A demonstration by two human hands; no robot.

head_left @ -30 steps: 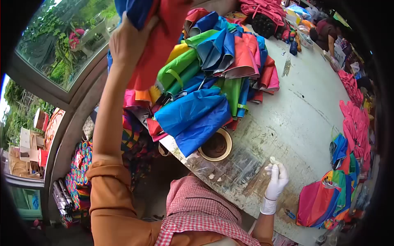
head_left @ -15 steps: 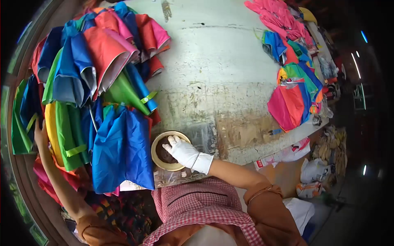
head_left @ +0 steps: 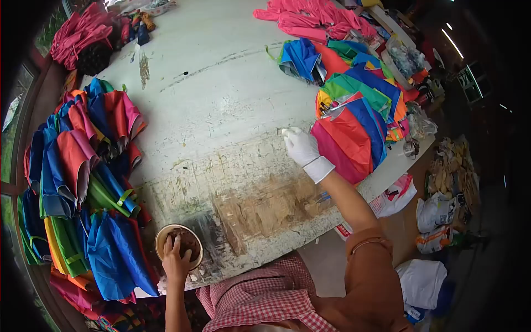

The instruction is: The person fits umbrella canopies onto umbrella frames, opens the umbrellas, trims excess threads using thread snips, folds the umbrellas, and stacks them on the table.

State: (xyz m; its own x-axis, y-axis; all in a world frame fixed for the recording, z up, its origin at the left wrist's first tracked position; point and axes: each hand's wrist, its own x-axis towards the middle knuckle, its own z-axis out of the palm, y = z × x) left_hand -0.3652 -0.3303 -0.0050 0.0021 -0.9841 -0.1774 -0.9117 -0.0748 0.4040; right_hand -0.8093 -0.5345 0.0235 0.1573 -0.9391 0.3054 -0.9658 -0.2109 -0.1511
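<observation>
Table (head_left: 221, 105), umbrellas (head_left: 74, 160) beside bowl (head_left: 159, 242), pink bundles (head_left: 310, 21)

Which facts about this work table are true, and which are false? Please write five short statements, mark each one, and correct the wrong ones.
1. The right hand wears a white glove. True.
2. The left hand wears a glove too. False: it is bare.
3. The left hand reaches into the round bowl. True.
4. The apron is plain blue. False: it has a red-and-white check.
5. Pink fabric lies towards the far side of the table. True.
</observation>
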